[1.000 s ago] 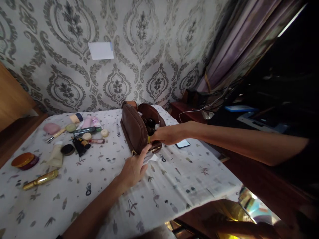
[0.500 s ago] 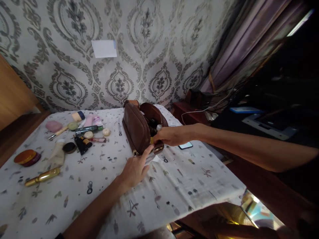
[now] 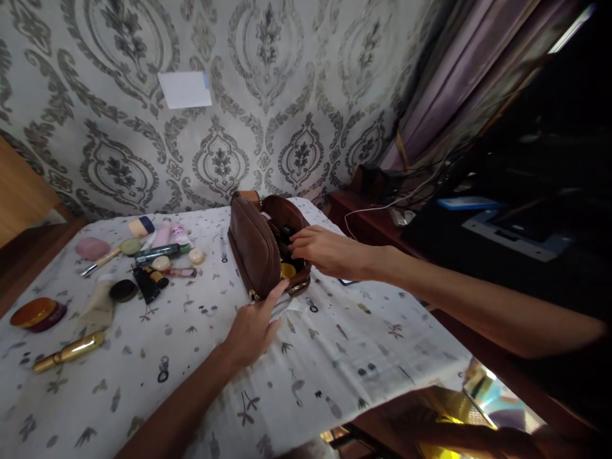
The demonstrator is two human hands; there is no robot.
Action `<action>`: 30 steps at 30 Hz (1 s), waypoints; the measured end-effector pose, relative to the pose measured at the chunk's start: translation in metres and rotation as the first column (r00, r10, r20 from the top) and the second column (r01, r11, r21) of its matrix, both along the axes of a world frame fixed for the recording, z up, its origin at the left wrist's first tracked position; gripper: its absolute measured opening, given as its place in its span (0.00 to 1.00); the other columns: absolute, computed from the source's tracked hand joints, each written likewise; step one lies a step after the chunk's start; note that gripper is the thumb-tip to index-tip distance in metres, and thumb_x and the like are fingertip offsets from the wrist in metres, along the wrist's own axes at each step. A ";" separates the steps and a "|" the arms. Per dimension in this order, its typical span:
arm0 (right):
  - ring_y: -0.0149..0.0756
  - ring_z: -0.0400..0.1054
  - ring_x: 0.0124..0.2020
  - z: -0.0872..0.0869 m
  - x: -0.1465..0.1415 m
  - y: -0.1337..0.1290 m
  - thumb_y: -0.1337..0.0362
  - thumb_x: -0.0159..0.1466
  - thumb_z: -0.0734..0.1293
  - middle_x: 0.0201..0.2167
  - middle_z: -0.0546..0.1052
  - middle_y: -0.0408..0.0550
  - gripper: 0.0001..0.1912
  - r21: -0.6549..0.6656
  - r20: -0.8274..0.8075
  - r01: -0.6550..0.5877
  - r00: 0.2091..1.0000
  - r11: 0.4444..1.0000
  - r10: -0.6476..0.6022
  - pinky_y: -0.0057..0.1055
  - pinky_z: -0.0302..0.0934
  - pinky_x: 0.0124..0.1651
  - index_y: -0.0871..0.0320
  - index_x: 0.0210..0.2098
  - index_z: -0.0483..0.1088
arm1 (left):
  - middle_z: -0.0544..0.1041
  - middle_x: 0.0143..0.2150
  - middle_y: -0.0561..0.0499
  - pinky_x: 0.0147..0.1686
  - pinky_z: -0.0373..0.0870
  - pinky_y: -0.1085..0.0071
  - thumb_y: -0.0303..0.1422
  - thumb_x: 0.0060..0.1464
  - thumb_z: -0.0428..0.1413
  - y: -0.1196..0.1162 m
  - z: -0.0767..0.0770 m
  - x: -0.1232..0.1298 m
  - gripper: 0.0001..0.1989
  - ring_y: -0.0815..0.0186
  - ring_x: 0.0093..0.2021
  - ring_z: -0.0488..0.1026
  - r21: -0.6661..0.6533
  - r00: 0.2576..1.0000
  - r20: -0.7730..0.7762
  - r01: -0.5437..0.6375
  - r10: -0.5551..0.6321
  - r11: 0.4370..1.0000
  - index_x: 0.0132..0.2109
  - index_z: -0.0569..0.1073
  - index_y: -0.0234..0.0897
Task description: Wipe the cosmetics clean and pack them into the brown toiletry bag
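Observation:
An unzipped brown bag point(image 3: 253, 245) lies on the patterned cloth point(image 3: 201, 382), its opening facing right. Inside it a yellow round item point(image 3: 287, 270) and some dark items show. My right hand point(image 3: 325, 250) is at the opening, fingers bent over the contents; whether the fingertips hold anything is hidden. My left hand point(image 3: 252, 328) rests at the bag's near end, index finger stretched to its edge and thumb apart, holding nothing.
Left on the cloth lie several cosmetics, among them a gold tube point(image 3: 69, 352), an orange-lidded jar point(image 3: 37, 313), a black round lid point(image 3: 123, 291) and a green bottle point(image 3: 161, 253). A phone point(image 3: 348, 281) lies partly under my right wrist.
My right hand has lifted slightly and drawn back from the bag's near end, and the yellow item shows more. The whitish item near its fingers is no longer seen. The view has shifted a little.

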State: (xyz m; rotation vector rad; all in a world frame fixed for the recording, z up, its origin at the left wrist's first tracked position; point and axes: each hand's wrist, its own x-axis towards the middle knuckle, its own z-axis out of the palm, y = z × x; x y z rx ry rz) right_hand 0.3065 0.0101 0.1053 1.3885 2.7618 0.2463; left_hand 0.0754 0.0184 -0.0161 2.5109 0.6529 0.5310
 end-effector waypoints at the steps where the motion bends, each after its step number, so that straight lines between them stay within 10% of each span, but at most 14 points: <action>1: 0.43 0.67 0.54 -0.004 0.000 0.002 0.79 0.57 0.62 0.43 0.79 0.54 0.15 0.003 0.049 -0.007 0.999 1.000 0.007 0.39 0.54 0.56 0.62 0.39 0.76 | 0.81 0.39 0.47 0.33 0.73 0.68 0.28 0.59 0.46 0.000 0.001 0.000 0.33 0.62 0.30 0.77 -0.014 1.000 -0.006 0.000 0.000 1.000 0.70 0.50 0.40; 30: 0.40 0.69 0.35 -0.026 0.007 0.015 0.75 0.56 0.65 0.30 0.77 0.52 0.09 0.257 0.279 -0.095 0.960 0.962 0.020 0.36 0.56 0.47 0.60 0.31 0.76 | 0.79 0.31 0.55 0.35 0.75 0.65 0.28 0.57 0.48 0.000 0.014 -0.005 0.38 0.60 0.29 0.76 0.043 0.996 -0.081 -0.025 0.029 0.999 0.71 0.43 0.43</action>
